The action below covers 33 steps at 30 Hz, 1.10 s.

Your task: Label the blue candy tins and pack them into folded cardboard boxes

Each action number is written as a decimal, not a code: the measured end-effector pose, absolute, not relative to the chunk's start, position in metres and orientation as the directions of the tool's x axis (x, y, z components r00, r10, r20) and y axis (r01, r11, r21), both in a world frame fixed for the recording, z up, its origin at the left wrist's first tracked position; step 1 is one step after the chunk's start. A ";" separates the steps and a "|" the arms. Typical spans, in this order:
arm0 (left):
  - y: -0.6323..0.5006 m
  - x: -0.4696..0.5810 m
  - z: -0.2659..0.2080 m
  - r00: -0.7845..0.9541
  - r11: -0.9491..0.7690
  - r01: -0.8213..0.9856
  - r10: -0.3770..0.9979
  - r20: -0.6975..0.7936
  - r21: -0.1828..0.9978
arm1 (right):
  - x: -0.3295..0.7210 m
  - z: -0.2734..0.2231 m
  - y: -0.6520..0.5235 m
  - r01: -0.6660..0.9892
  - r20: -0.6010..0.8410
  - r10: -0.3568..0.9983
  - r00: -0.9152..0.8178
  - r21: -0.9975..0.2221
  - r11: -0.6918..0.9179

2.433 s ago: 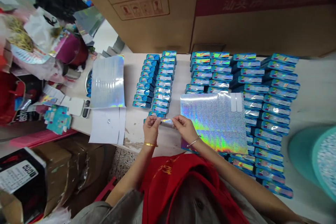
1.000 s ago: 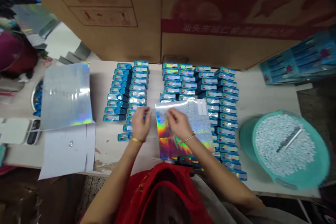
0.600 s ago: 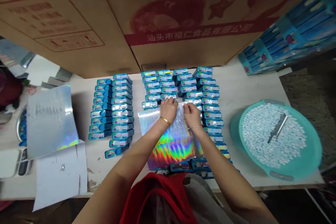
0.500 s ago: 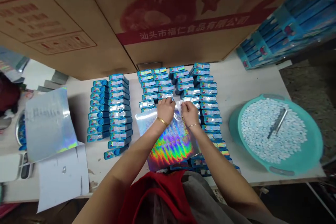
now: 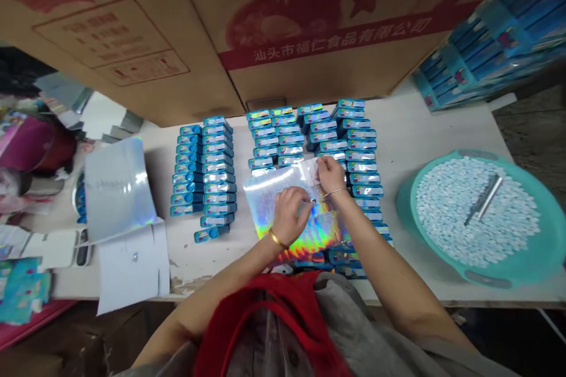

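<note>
Left of the tub (image 5: 536, 254), the shiny sheet (image 5: 321, 221) slants away rightward, long axis unclear. My right hand (image 5: 331, 174) pinches its corner; my left hand (image 5: 290, 212), closer to me than before, is curled, hold unclear.

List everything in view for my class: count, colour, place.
Table: one, whitish, across the middle
Small cases: dozens, blue, in columns on the table
Holographic sheet: one, rainbow silver, centre
Glossy sheet: one, silver, left
Papers: at least two, white, left
Device: one, white and dark, left
Tub: one, teal, right
Pellets: countless, pale, in the tub
Metal tool: one, silvery, on the pellets
Cartons: count unclear, brown, behind the cases
Packs: several, blue, far right
Bucket: one, magenta, left edge
Other clutter: count unclear, mixed, left
Garment: one, red, near edge
Left grip: one, bare with gold bracelet, over the holographic sheet
Right grip: one, bare with silver bracelet, by that sheet's far right corner
</note>
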<state>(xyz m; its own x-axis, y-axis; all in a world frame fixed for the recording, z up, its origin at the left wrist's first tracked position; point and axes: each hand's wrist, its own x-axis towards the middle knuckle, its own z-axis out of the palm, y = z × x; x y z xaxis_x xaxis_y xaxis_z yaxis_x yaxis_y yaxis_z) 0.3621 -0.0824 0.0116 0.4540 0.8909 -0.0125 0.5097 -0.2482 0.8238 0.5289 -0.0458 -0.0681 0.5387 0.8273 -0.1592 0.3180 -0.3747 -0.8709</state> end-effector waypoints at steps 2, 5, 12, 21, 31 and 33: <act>-0.096 0.337 0.025 0.230 -0.018 0.383 0.970 -0.076 0.924 | 0.515 -0.055 -0.058 0.233 -0.168 0.839 0.518 -0.916 -0.328; -0.111 0.291 0.029 -0.082 0.239 0.153 0.970 -0.228 0.959 | 0.468 -0.031 -0.090 -0.020 -0.320 0.888 0.331 -0.943 -0.333; -0.160 0.194 0.007 -0.393 0.402 -0.043 0.835 -0.386 0.914 | 0.343 -0.001 -0.164 -0.046 -0.510 0.836 -0.200 -0.848 -0.528; -0.183 0.148 -0.023 -0.536 0.400 0.020 0.778 -0.327 0.916 | 0.278 -0.025 -0.167 0.041 -0.567 0.792 -0.225 -0.818 -0.574; -0.168 0.129 -0.053 -0.565 0.430 0.233 0.790 -0.239 0.872 | 0.265 -0.050 -0.140 0.195 -0.311 0.920 -0.241 -0.944 -0.268; -0.167 0.128 -0.053 -0.587 0.477 0.366 0.785 -0.200 0.799 | 0.266 -0.051 -0.138 0.286 -0.260 0.930 -0.259 -0.941 -0.184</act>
<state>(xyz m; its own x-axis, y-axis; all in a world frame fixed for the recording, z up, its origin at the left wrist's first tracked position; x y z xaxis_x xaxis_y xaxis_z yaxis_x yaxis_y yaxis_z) 0.1282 -0.1670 -0.0532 -0.5869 0.7846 -0.1998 0.3661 0.4772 0.7989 0.2657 -0.1385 -0.0510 -0.2586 0.9302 -0.2604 0.2856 -0.1839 -0.9405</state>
